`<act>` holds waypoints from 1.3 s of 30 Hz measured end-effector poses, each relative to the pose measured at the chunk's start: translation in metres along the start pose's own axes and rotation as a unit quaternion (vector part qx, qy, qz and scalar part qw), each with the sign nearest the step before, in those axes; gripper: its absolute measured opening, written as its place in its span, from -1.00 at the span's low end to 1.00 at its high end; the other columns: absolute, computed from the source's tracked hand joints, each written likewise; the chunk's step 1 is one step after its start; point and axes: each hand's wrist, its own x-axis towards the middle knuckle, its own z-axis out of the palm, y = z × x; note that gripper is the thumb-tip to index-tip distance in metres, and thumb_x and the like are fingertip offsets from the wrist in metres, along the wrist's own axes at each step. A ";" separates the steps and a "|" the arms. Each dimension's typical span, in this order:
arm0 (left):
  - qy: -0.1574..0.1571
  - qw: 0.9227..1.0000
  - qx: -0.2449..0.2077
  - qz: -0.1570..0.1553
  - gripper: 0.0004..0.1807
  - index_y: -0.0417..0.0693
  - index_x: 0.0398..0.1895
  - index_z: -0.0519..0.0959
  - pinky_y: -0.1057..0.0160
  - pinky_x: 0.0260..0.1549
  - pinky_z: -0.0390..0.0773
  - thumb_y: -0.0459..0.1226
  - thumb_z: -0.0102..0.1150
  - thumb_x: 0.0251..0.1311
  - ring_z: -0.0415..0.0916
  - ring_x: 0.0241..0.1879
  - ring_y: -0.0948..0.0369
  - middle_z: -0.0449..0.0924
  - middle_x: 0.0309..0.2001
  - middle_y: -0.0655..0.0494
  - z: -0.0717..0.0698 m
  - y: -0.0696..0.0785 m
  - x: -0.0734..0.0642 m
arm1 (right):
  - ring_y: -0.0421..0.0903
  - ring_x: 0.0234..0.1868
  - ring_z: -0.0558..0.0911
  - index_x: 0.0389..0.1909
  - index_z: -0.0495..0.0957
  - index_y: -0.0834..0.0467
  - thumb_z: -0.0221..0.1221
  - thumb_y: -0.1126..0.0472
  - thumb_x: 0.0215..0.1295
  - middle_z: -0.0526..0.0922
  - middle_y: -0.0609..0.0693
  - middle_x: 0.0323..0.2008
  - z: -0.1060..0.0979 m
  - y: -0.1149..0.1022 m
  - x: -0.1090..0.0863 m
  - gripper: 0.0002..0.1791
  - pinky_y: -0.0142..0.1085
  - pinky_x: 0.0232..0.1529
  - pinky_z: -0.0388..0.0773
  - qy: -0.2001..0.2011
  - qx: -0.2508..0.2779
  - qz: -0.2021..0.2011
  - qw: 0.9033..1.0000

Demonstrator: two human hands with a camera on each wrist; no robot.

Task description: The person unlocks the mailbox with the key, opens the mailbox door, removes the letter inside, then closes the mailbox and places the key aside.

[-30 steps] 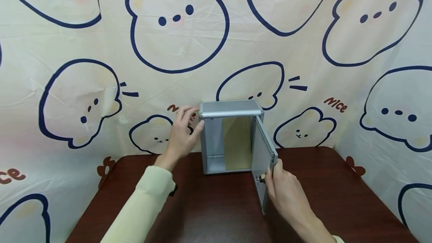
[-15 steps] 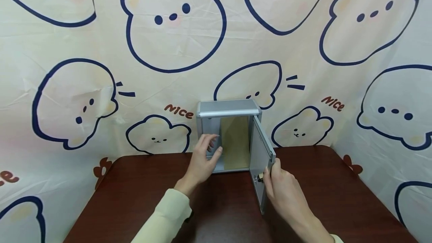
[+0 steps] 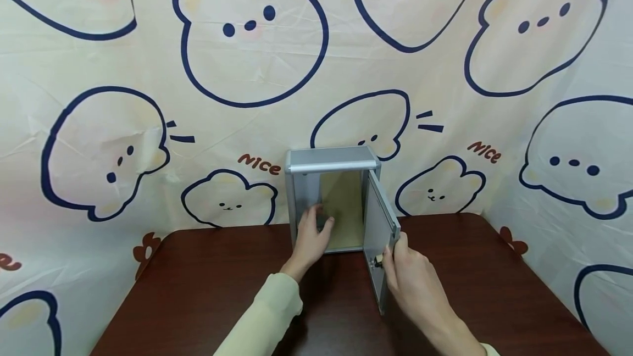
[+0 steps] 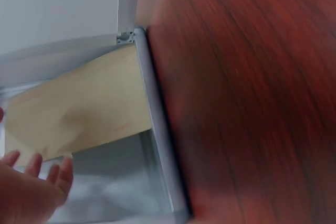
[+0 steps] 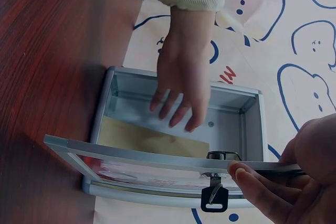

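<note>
Grey metal box (image 3: 328, 157) is sitting on the dark reddish-brown table (image 3: 212, 273), just right of centre in the lower half of my head feed, with its door (image 3: 379, 229) standing open toward the bottom of the frame. I've got the right hand (image 3: 420, 284), lower right, holding that door by its free edge, thumb and fingers pinched on it. Left hand (image 3: 311, 238) is at the box's opening, fingers spread and loosely bent, so fairly wide. There's a tan sheet (image 3: 346, 213) inside the box, and I honestly can't tell if the fingertips touch it. Right wrist cam shows me a black-headed key (image 5: 220, 201) hanging from the door near bottom centre, right beside the gripping fingers. Behind it all, filling the upper frame, is a pale cloth (image 3: 277, 131) with blue-outlined cartoon animals.
</note>
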 end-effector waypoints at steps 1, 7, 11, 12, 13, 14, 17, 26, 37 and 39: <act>0.004 1.000 -0.003 -0.007 -0.51 -0.23 0.37 0.37 -0.22 0.19 0.42 -0.21 0.09 0.47 0.39 0.26 -0.21 0.42 0.24 -0.26 0.002 -0.001 0.001 | -0.25 -0.71 0.24 -0.29 0.32 0.23 0.09 0.29 0.49 0.23 -0.13 -0.67 0.000 0.000 0.000 -0.83 -0.40 -0.72 0.22 0.000 0.000 0.000 1.000; 0.006 0.998 -0.023 -0.059 -0.42 -0.22 0.48 0.25 -0.27 0.27 0.36 -0.20 0.06 0.50 0.26 0.39 -0.25 0.23 0.39 -0.34 0.014 -0.010 0.007 | -0.27 -0.72 0.23 -0.24 0.34 0.25 0.09 0.28 0.50 0.22 -0.13 -0.67 0.000 -0.001 0.000 -0.85 -0.42 -0.73 0.21 -0.005 0.002 0.003 1.000; 0.006 0.997 -0.015 -0.076 -0.39 -0.26 0.51 0.21 -0.28 0.28 0.35 -0.24 0.06 0.48 0.23 0.41 -0.29 0.19 0.42 -0.40 0.021 -0.015 0.010 | -0.26 -0.72 0.23 -0.25 0.34 0.25 0.10 0.28 0.49 0.22 -0.13 -0.68 -0.001 0.000 -0.001 -0.84 -0.41 -0.73 0.21 -0.002 0.001 0.003 1.000; 0.006 0.997 -0.013 -0.077 -0.39 -0.28 0.50 0.21 -0.28 0.28 0.36 -0.25 0.05 0.47 0.24 0.40 -0.29 0.20 0.41 -0.40 0.022 -0.017 0.011 | -0.26 -0.72 0.23 -0.26 0.33 0.24 0.10 0.28 0.49 0.22 -0.13 -0.68 -0.001 0.000 -0.001 -0.84 -0.41 -0.73 0.21 -0.002 0.001 0.005 1.000; 0.003 0.997 -0.011 -0.083 -0.38 -0.29 0.50 0.20 -0.28 0.28 0.36 -0.26 0.05 0.47 0.24 0.40 -0.29 0.21 0.41 -0.40 0.024 -0.018 0.012 | -0.26 -0.72 0.23 -0.26 0.33 0.24 0.10 0.28 0.49 0.22 -0.13 -0.68 -0.001 0.001 -0.001 -0.84 -0.41 -0.73 0.21 -0.002 0.001 0.006 1.000; 0.000 0.996 -0.012 -0.089 -0.38 -0.27 0.51 0.19 -0.26 0.29 0.36 -0.25 0.03 0.48 0.23 0.41 -0.27 0.21 0.42 -0.39 0.026 -0.020 0.013 | -0.26 -0.72 0.23 -0.26 0.33 0.24 0.10 0.28 0.49 0.22 -0.13 -0.68 -0.001 0.001 -0.002 -0.84 -0.40 -0.73 0.21 -0.001 0.001 0.008 1.000; -0.002 0.994 -0.035 -0.108 -0.39 -0.28 0.50 0.19 -0.26 0.27 0.38 -0.25 0.02 0.48 0.25 0.40 -0.27 0.25 0.41 -0.38 0.030 -0.022 0.017 | -0.25 -0.71 0.24 -0.28 0.33 0.22 0.11 0.28 0.49 0.22 -0.13 -0.68 -0.002 0.001 -0.002 -0.84 -0.39 -0.72 0.21 0.000 0.000 0.010 1.000; -0.004 0.978 -0.130 -0.163 -0.38 -0.23 0.56 0.13 -0.23 0.36 0.30 -0.26 -0.03 0.52 0.15 0.49 -0.21 0.20 0.49 -0.35 0.037 -0.024 0.022 | -0.24 -0.70 0.25 -0.30 0.31 0.20 0.14 0.28 0.46 0.22 -0.16 -0.69 0.002 0.002 0.000 -0.81 -0.38 -0.69 0.22 0.015 -0.002 -0.005 1.000; -0.028 0.975 -0.153 -0.160 -0.39 -0.28 0.59 0.08 -0.20 0.46 0.15 -0.33 -0.17 0.54 0.02 0.54 -0.20 0.10 0.54 -0.35 0.043 -0.017 0.024 | -0.24 -0.70 0.25 -0.32 0.29 0.18 0.14 0.29 0.46 0.22 -0.16 -0.69 0.002 0.004 0.000 -0.79 -0.39 -0.69 0.22 0.020 -0.001 -0.011 1.000; -0.024 0.977 -0.150 -0.153 -0.42 -0.29 0.56 0.14 -0.20 0.45 0.17 -0.35 -0.18 0.53 0.07 0.53 -0.20 0.15 0.52 -0.35 0.045 -0.017 0.025 | -0.24 -0.70 0.25 -0.33 0.29 0.18 0.14 0.28 0.46 0.23 -0.16 -0.68 0.001 0.004 0.000 -0.79 -0.39 -0.69 0.22 0.020 -0.001 -0.010 1.000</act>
